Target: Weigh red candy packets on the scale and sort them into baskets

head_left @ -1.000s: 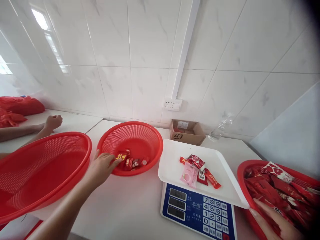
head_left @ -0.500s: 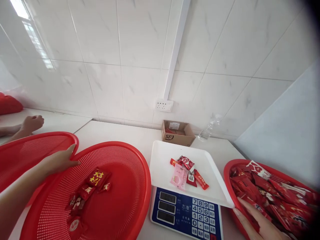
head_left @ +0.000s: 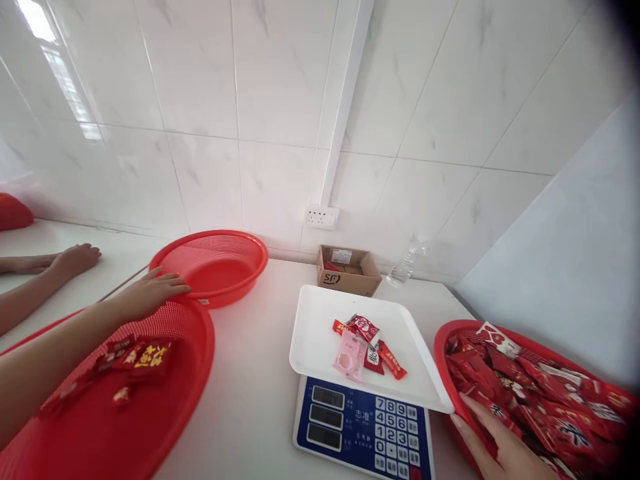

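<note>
My left hand (head_left: 153,293) lies with outstretched fingers where the rims of two red plastic baskets meet. The near basket (head_left: 196,387) holds several small red candy packets (head_left: 145,357). The far basket (head_left: 220,293) stands against the wall side and shows no contents. My right hand (head_left: 500,447) grips the rim of a right-hand red basket (head_left: 443,340), with fingers on both sides of it. That basket is full of red wrapped packets (head_left: 555,407). Between the hands, a white tray (head_left: 313,313) on a blue digital scale (head_left: 360,430) carries several red packets and a pink packet (head_left: 350,355).
An open cardboard box (head_left: 345,273) and a clear plastic bottle (head_left: 406,263) stand by the tiled wall. At the left, another person's hands (head_left: 75,260) rest on the table (head_left: 240,360). A wall socket (head_left: 323,217) sits above the box.
The basket without contents has gone from the far left to the back, near the wall. The basket with few packets has shifted left. My left hand moved right and slightly up; my right hand stays at its rim.
</note>
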The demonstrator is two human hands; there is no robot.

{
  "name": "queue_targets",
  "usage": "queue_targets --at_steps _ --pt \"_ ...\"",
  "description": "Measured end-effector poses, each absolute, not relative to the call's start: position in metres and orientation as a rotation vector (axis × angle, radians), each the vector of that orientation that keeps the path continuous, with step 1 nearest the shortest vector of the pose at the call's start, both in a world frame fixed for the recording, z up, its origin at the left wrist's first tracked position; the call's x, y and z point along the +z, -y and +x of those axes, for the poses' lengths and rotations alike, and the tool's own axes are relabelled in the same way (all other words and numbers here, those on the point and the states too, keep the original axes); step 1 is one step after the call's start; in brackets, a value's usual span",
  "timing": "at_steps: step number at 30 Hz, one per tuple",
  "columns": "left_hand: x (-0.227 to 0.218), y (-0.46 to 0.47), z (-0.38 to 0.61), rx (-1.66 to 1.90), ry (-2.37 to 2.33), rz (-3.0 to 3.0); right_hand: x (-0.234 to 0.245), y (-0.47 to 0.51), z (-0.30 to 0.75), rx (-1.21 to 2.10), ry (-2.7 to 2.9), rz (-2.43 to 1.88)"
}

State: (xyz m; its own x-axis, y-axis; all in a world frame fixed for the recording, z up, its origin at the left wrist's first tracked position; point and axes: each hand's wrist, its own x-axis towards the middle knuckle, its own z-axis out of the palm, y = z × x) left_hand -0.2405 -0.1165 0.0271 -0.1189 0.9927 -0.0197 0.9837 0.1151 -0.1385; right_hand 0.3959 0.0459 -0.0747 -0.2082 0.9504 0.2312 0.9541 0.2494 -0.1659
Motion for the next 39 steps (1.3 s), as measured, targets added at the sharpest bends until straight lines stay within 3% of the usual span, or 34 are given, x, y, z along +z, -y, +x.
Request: queue_targets --at_steps 9,13,18,27,39 --pt "0.042 0.095 -0.186 -0.038 2.693 -2.102 -0.059 -0.039 0.384 0.209 2.199 -1.948" --pt "0.036 0.097 -0.141 0.032 2.589 -2.371 -0.058 -0.039 0.382 0.238 2.19 -1.955" --pt "0.025 0.087 -0.102 0.041 2.561 -2.281 -0.053 -0.035 0.377 0.23 2.175 -1.991" --pt "0.004 0.019 0.009 -0.412 2.018 -2.687 -0.041 -0.031 0.37 0.255 2.147 -2.014" --pt "-0.01 -0.055 0.101 -0.221 1.642 -2.783 -0.037 -0.023 0.366 0.16 2.163 -1.929"
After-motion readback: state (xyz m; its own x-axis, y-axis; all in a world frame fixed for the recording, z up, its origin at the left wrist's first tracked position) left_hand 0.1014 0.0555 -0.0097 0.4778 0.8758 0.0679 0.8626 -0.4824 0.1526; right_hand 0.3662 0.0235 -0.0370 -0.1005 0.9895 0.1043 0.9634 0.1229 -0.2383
